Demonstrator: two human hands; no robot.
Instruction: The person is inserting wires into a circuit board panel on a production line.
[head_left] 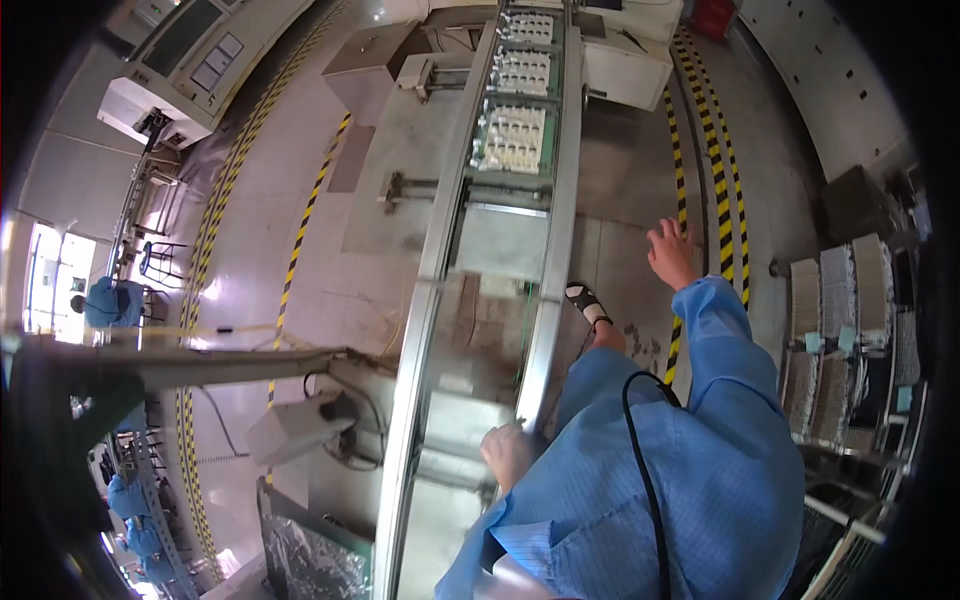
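Note:
My left hand (pixel 508 456) is at the right metal rail (pixel 548 340) of a conveyor line, over its inner edge. Its fingers are blurred, and I cannot make out anything in them. Out to the right of the line, above the floor, my right hand (pixel 673 254) holds nothing, with its fingers apart and slightly bent. Farther up the conveyor sit several green boards (pixel 548 150) carrying white parts in rows. Between them and my left hand, the line has a pale flat plate (pixel 500 240).
On the right stands a rack of stacked trays (pixel 835 330). Yellow-black floor tape (pixel 722 190) runs along both sides. A metal box (pixel 628 65) flanks the far conveyor; a grey arm (pixel 200 366) crosses at left. Other people in blue (pixel 112 302) are at far left. My sandalled foot (pixel 588 302) is beside the rail.

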